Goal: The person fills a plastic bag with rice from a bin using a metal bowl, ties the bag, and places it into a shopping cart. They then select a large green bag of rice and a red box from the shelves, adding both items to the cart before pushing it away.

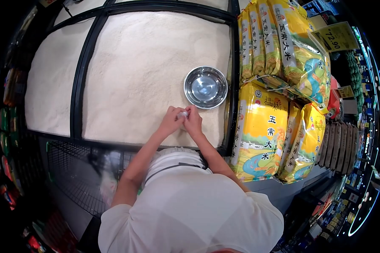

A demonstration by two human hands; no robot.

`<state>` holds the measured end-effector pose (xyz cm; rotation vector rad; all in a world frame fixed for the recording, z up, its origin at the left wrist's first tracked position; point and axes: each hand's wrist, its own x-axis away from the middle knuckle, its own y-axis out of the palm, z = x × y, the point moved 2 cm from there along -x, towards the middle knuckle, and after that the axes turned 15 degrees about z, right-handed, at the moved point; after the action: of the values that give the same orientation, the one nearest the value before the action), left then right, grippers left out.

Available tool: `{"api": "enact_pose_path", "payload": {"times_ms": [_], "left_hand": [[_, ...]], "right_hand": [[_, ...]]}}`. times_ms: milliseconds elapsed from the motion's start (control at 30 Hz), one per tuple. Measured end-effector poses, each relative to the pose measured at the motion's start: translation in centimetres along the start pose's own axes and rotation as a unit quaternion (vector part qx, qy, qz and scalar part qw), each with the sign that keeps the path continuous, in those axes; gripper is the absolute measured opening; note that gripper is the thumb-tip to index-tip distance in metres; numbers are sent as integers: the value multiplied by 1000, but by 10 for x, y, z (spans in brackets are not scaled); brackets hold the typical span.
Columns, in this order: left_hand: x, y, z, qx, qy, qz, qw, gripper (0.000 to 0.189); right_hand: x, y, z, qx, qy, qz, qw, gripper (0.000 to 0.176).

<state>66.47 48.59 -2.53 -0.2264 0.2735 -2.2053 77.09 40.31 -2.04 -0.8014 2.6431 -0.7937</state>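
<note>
My left hand [170, 121] and my right hand [193, 122] meet over the near part of a bin of rice [143, 67]. Fingers of both hands are closed around a small whitish, translucent thing [183, 114]. It looks like thin crumpled plastic, but most of it is hidden by the fingers. Just beyond my right hand, a round shiny metal bowl [205, 87] rests on the rice with nothing visible in it.
Black dividers [83, 76] frame the rice bins, with another rice bin [50, 80] at left. Yellow rice bags [261, 126] are stacked along the right edge, below a price sign [335, 37]. A wire cart [74, 177] stands at lower left.
</note>
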Motion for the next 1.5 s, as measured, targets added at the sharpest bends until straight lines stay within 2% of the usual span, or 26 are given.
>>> {"api": "enact_pose_path", "payload": {"times_ms": [167, 267, 367, 400, 500, 600, 700, 767, 867, 967, 1167, 1267, 1367, 1500], "left_hand": [[-6, -2, -7, 32, -43, -8, 999, 24], [-5, -5, -10, 13, -18, -22, 999, 23], [-1, -6, -7, 25, 2, 16, 1000, 22], [0, -7, -3, -11, 6, 29, 1000, 21], [3, -8, 8, -93, 18, 64, 993, 20], [5, -3, 11, -120, 23, 85, 989, 18], [4, 1, 12, -130, 31, 90, 987, 17], [1, 2, 11, -129, 47, 94, 986, 16], [-3, 5, 6, -157, 12, 91, 983, 15], [-2, 3, 11, -157, 22, 99, 982, 14], [-2, -2, 17, -156, 76, 81, 982, 18], [3, 0, 14, -67, 54, 75, 994, 20], [9, 0, 17, -100, -6, 30, 994, 27], [6, -5, 16, -85, -56, -7, 995, 46]], "right_hand": [[-1, 3, 9, -46, 6, -40, 998, 31], [-1, -2, 14, -97, 58, -104, 988, 31], [-2, -13, 12, -229, 127, -184, 947, 37], [0, -15, 11, -284, 150, -211, 923, 39], [5, -12, 13, -290, 95, -221, 926, 49], [9, -12, 12, -195, 61, -194, 960, 51], [10, -10, 15, -166, 67, -180, 967, 47], [11, -9, 17, -160, 60, -171, 970, 43], [13, -10, 14, -157, 38, -149, 976, 37], [14, -7, 11, -174, 25, -110, 978, 32], [14, -7, 16, -159, 26, -40, 986, 23], [9, -8, 27, -153, 45, -23, 987, 22], [9, -10, 30, -140, 39, -23, 989, 21], [13, -8, 29, -119, 9, -18, 993, 23]]}}
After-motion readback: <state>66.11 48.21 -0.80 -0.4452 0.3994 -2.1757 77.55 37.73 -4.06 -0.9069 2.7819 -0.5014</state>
